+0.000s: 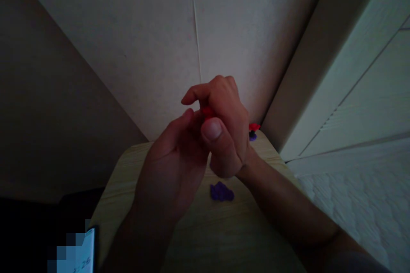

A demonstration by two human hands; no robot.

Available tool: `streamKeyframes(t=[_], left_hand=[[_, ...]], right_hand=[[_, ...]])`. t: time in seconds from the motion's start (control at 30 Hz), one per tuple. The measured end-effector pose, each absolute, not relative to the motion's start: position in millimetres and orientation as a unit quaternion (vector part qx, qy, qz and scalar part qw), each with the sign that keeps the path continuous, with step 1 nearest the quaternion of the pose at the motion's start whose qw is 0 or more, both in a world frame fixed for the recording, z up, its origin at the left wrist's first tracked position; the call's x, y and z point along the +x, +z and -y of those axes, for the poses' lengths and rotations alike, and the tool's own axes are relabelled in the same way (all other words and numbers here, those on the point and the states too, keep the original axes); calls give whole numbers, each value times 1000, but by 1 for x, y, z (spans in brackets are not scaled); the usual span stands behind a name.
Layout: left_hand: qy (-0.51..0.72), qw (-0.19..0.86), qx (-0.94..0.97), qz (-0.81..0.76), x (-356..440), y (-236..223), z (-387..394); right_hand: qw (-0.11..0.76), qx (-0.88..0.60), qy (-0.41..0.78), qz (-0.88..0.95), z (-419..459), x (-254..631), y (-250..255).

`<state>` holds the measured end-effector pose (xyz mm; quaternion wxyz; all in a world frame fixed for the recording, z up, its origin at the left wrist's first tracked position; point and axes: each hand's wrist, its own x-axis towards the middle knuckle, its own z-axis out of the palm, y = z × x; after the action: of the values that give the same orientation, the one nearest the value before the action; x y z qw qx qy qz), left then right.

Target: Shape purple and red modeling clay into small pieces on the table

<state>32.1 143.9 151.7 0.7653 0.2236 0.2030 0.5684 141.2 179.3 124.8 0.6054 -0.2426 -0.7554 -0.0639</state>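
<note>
My left hand (173,166) is raised over the small table with its palm turned inward, its fingers mostly hidden behind the other hand. Across it lies my right hand (227,123), thumb and fingers curled, index finger bent loosely outward. A small red lump (208,112) shows between the two hands, gripped there; most of it is covered, and its material is hard to make out in the dim light. Below the hands, a flat purple lump with an uneven edge (222,191) lies on the wooden tabletop (198,239).
At the table's far right corner is a red and dark purple piece (254,131), partly behind my right wrist. A lit phone (86,251) lies at the lower left edge. A pale wall (144,42) stands behind, with white quilted bedding (355,204) to the right.
</note>
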Motion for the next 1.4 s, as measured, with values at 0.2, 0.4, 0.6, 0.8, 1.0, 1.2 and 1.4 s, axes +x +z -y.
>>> streamKeyframes(t=[0.2, 0.4, 0.6, 0.8, 1.0, 1.2, 1.4], left_hand=[[555, 717, 379, -187, 23, 140, -148], [568, 714, 361, -193, 19, 145, -150], [595, 678, 376, -212, 20, 145, -148], [645, 615, 389, -233, 20, 145, -148], [667, 594, 383, -236, 17, 147, -153], [718, 559, 340, -238, 16, 146, -158], [744, 524, 354, -215, 13, 142, -161]], right_hand=[[588, -249, -34, 769, -174, 137, 125], [600, -235, -23, 765, -179, 135, 123], [593, -241, -36, 768, -179, 139, 122], [560, -246, -33, 790, -178, 135, 122], [548, -188, 23, 815, -183, 126, 119], [581, -189, 7, 792, -192, 123, 116], [613, -242, -11, 752, -191, 124, 113]])
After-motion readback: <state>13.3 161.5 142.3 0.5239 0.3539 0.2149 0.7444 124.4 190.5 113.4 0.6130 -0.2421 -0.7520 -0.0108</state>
